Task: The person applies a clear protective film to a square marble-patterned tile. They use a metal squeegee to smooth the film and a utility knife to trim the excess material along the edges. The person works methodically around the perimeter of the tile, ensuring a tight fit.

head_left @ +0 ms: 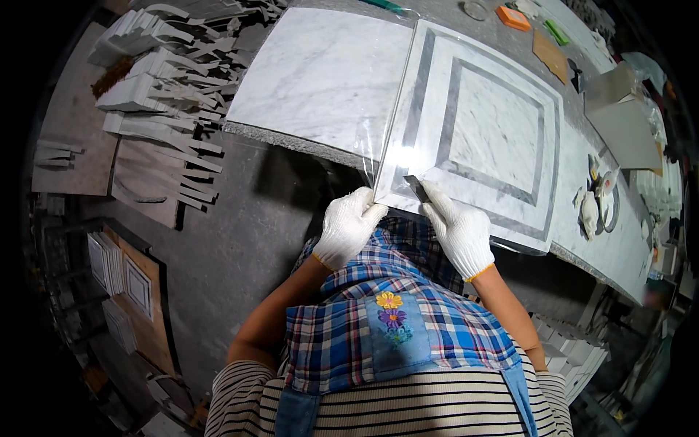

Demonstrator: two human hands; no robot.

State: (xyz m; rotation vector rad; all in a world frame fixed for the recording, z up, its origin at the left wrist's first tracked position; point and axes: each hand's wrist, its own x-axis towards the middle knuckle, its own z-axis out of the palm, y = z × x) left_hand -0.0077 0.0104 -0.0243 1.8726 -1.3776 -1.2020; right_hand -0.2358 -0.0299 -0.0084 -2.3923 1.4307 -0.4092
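A white marble panel with inlaid grey bands lies in front of me, its near edge jutting toward my apron. Clear plastic film runs along its left edge and gathers in creases toward the near left corner. There my left hand, in a white knit glove, is closed in a pinch on the film. Also gloved, my right hand grips a flat dark metal blade. The blade's tip rests at the panel's near left part, beside a bright glare; its exact contact is hard to make out.
A plain white marble slab adjoins on the left. Stacked stone strips lie on boards farther left. At the right are a cardboard box, crumpled scraps and an orange item. Framed panels stand at lower left.
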